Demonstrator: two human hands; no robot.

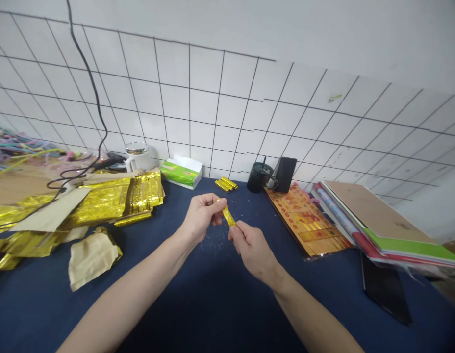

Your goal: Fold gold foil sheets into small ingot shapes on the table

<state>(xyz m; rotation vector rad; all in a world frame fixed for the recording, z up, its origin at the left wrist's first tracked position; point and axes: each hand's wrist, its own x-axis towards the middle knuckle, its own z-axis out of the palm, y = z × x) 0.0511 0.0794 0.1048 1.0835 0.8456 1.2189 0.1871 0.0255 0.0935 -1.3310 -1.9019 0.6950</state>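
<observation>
Foil strip, narrow and gold, sits between our two hands, its long axis slanting from upper left to lower right in our view. We record the left hand closed on the upper end, thumb and fingers pressed together around it. The right hand pinches the lower end, its fingertips tight on the foil. Neither hand is clearly nearer; each holds one end. The strip is held above the dark blue bench, with small gold flecks scattered below. Further ahead lie two short gold bars, beside a black mug. A heap of gold foil lies off to the left.
</observation>
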